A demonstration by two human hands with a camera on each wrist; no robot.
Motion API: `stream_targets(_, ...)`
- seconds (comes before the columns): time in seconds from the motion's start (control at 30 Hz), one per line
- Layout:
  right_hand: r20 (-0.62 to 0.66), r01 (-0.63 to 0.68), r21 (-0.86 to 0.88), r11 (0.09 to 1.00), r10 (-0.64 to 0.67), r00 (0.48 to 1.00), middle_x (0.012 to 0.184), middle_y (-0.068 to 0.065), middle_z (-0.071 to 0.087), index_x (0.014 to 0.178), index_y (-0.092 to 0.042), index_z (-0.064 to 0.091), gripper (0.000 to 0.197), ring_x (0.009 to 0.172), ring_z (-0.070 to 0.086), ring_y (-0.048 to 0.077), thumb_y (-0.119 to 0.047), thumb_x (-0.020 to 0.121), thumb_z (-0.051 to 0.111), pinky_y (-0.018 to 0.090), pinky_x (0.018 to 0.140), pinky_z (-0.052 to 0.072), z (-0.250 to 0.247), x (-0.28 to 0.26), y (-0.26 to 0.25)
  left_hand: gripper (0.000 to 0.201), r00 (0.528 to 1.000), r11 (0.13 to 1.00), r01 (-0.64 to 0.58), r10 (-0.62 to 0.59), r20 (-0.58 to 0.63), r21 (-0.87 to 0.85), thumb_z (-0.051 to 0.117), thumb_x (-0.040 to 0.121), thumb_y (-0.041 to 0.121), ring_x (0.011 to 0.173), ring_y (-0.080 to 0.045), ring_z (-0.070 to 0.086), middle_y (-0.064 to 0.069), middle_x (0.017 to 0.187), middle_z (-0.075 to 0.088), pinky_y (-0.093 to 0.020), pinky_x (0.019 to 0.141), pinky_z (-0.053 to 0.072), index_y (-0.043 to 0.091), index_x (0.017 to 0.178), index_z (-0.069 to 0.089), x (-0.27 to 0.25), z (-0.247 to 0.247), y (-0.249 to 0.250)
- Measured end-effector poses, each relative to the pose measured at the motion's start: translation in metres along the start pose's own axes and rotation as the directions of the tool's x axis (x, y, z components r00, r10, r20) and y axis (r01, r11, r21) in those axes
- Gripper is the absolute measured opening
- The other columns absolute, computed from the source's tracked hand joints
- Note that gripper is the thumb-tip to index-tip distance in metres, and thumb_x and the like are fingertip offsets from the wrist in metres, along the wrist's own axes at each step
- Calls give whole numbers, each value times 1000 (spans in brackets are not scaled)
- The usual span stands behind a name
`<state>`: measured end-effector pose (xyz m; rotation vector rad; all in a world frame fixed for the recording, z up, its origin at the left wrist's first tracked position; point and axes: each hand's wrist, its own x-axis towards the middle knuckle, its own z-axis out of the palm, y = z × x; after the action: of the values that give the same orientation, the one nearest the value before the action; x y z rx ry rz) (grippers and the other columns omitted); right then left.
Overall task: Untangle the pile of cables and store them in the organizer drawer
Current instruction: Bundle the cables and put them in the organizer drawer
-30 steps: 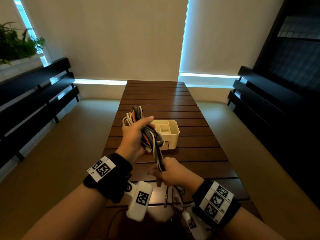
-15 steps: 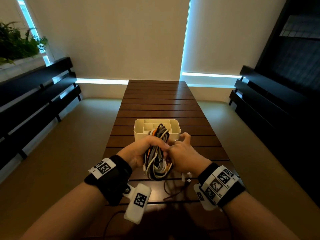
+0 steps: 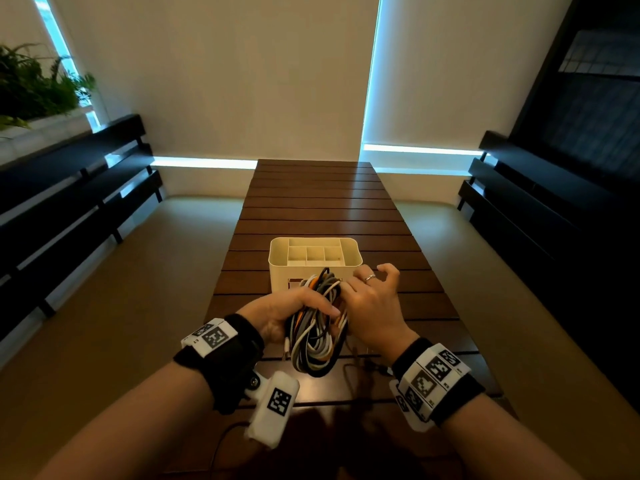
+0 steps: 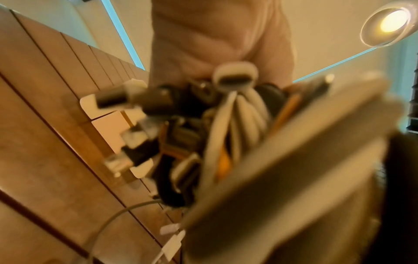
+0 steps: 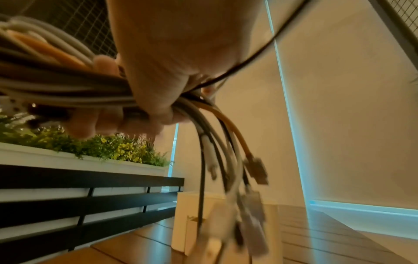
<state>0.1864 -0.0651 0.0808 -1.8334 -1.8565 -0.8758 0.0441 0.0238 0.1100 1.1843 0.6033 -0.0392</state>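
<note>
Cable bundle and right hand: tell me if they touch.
Touching. The right wrist view shows the right hand with thumb and fingers curled around the cable bundle.

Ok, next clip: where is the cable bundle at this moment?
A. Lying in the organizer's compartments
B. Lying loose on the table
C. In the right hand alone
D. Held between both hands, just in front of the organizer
D: the left hand grips the cable bundle, the right hand holds its other side, and the organizer shows only bare compartments.

Slatted wood table (image 3: 313,202) (dim rm).
</note>
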Motion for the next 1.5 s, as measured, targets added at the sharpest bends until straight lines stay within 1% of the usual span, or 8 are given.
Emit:
stream_targets(0.17, -30, 2, -41, 999, -3, 1000, 72, -10, 65, 81, -23, 64, 19, 94, 47, 16, -33, 66, 68, 40, 84, 25, 6, -3, 2, 21, 999, 997, 33, -35, 33, 65, 66, 74, 10, 66, -14, 66, -9, 87, 68, -28, 67, 56, 5, 94, 64, 4, 0, -9)
stream_targets(0.33, -74, 141, -7, 990, -141, 987, 81, -13, 67, 93, -27, 65, 20, 101, 48, 14, -36, 75, 65, 38, 84, 24, 14, -9, 12, 22, 993, 991, 69, -79, 91, 112, 71, 69, 15, 67, -14, 66, -4, 80, 69, -27, 66, 54, 7, 89, 65, 6, 1, -22)
stream_targets(0.6, 29, 241, 80, 967, -244, 969, 64, -6, 61, 71, -20, 62, 12, 66, 58, 18, -24, 82, 57, 34, 77, 34, 10, -5, 9, 21, 974, 987, 120, -139, 180, 110, 64, 74, 15, 68, -11, 65, 1, 78, 70, -27, 70, 54, 11, 94, 61, 9, -1, -32)
stream_targets(0.8, 163, 269, 54, 962, -274, 948, 66, -10, 63, 71, -24, 63, 19, 72, 59, 15, -28, 81, 47, 34, 78, 29, -5, 2, 4, 20, 985, 997, 24, -35, 170, 69, 60, 78, 17, 69, -11, 66, 1, 73, 68, -28, 70, 56, 12, 97, 60, 5, -1, -38)
stream_targets(0.97, 285, 287, -2, 958, -275, 918, 65, -12, 63, 66, -27, 63, 11, 76, 60, 15, -29, 68, 73, 38, 81, 27, -15, 6, 2, 44, 978, 977, -77, 36, 203, 197, 80, 67, 35, 77, -9, 65, 5, 82, 66, -25, 76, 55, 13, 98, 59, 5, -2, -38)
stream_targets(1.13, 374, 170, -55, 984, -138, 917, 62, -11, 64, 61, -27, 64, 19, 77, 64, 15, -28, 56, 82, 39, 83, 24, -24, 13, -5, 13, 979, 969, -162, 133, 156, 188, 63, 74, 14, 65, -3, 62, 11, 67, 63, -20, 68, 53, 12, 84, 55, 7, -1, -40)
stream_targets(1.27, 455, 221, -71, 973, -166, 875, 60, -12, 64, 59, -29, 66, 18, 79, 63, 14, -35, 56, 83, 38, 82, 22, -29, 14, -7, 40, 962, 941, -249, 214, 166, 231, 76, 64, 14, 79, -9, 63, 3, 83, 63, -24, 74, 53, 10, 99, 56, 6, -2, -43)
stream_targets(1.5, 627, 255, -37, 966, -176, 759, 111, 0, 63, 104, -19, 65, 19, 122, 39, 23, -25, 91, 53, 47, 96, 7, -41, 19, -6, 31, 938, 853, -337, 340, 64, 399, 81, 63, 6, 76, -6, 64, 7, 78, 67, -24, 73, 50, 14, 86, 62, 9, 1, -45)
